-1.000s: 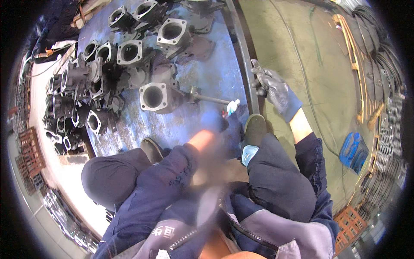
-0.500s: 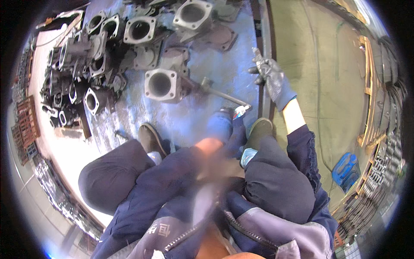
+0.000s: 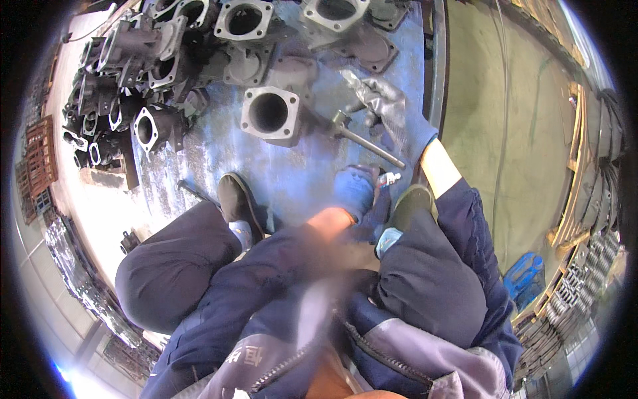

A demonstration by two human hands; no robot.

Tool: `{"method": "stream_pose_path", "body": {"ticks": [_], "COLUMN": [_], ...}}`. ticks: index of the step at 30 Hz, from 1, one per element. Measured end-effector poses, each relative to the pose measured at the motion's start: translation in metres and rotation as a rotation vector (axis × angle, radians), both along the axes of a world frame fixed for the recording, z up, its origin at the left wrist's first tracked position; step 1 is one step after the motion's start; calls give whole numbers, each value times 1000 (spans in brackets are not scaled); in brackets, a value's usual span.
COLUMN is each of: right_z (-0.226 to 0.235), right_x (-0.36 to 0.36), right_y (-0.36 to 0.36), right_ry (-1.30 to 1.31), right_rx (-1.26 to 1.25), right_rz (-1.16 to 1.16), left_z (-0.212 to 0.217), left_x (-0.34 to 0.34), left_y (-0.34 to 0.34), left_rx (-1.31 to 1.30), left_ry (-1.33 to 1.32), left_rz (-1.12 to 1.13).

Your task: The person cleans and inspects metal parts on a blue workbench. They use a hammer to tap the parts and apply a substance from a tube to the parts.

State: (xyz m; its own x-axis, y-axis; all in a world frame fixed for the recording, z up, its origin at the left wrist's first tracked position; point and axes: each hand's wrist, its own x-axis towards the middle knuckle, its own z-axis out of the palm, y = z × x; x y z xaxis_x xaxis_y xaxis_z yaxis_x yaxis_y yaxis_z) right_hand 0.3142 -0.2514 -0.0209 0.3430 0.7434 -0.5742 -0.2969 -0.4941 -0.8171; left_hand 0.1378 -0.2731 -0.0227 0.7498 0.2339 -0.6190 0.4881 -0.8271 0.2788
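Observation:
My left hand (image 3: 355, 189), in a blue glove, is low over the blue surface between my shoes. Its fingers are curled closed, and what they hold is hidden from above. Beside its knuckles shows a small white-ended piece (image 3: 389, 178). My right hand (image 3: 384, 110), in a blue glove with a worn grey-black coating, reaches in from the right, fingers apart and index stretched out, with nothing visible in it. Just below its fingers lies a hammer (image 3: 372, 145) with a metal handle. A flanged metal casting (image 3: 287, 106) with a round bore stands left of the hammer head.
Many similar castings (image 3: 126, 60) are heaped at the far left, with more (image 3: 243, 21) along the far side. A dark rail (image 3: 436, 66) edges the blue surface (image 3: 193, 156) on the right. Beyond it are a blue plastic container (image 3: 525, 279) and stacked parts (image 3: 585, 272). A bolt-like piece (image 3: 189, 189) lies near my left shoe.
My right hand has moved left from beyond the rail to over the hammer head. The view has shifted, carrying the scene rightward. My left hand stays about where it was, near the white-ended piece.

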Motion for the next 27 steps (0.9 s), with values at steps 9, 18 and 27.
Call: {"method": "stream_pose_path", "body": {"ticks": [9, 18, 27], "right_z": [20, -26, -49], "right_x": [19, -27, -49], "right_y": [-132, -189, -168], "right_ry": [41, 227, 145], "right_rx": [38, 58, 54], "right_rz": [-288, -345, -133], "left_z": [-10, -29, -42], "left_x": [-11, -36, -36], "left_y": [57, -8, 26], "left_rx": [-342, 183, -370], "left_ry": [-80, 103, -323], "left_rz": [192, 39, 506]}}
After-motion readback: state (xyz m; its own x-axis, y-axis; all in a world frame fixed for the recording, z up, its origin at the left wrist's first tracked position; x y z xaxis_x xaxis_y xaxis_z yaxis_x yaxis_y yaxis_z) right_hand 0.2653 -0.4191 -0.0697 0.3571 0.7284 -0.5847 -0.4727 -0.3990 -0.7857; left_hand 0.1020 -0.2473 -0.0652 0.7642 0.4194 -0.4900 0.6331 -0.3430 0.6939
